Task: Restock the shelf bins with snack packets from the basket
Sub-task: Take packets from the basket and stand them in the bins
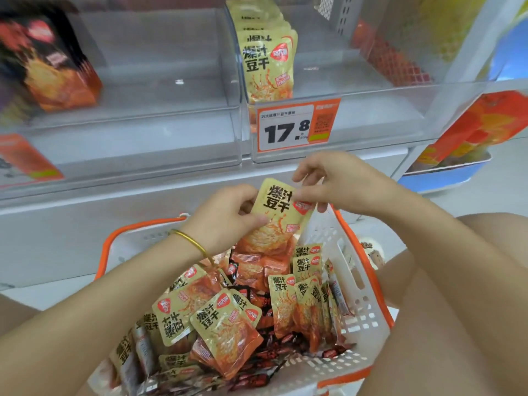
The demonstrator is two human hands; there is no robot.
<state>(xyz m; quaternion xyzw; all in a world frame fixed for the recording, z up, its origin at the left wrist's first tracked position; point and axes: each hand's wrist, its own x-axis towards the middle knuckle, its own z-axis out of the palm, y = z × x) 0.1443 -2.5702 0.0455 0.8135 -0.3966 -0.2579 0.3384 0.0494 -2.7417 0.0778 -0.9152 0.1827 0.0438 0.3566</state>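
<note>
Basket (368,307) of packets, 2 hands holding 1 packet (278,212)

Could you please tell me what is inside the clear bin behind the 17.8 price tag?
The clear bin holds a row of upright yellow packets at its left; the price tag covers their bottoms.

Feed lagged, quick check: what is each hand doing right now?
Left hand: closed on the yellow snack packet.
Right hand: pinching the same packet's top.

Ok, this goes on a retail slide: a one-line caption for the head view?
Both hands hold one yellow snack packet above the basket, below the shelf bin.
</note>
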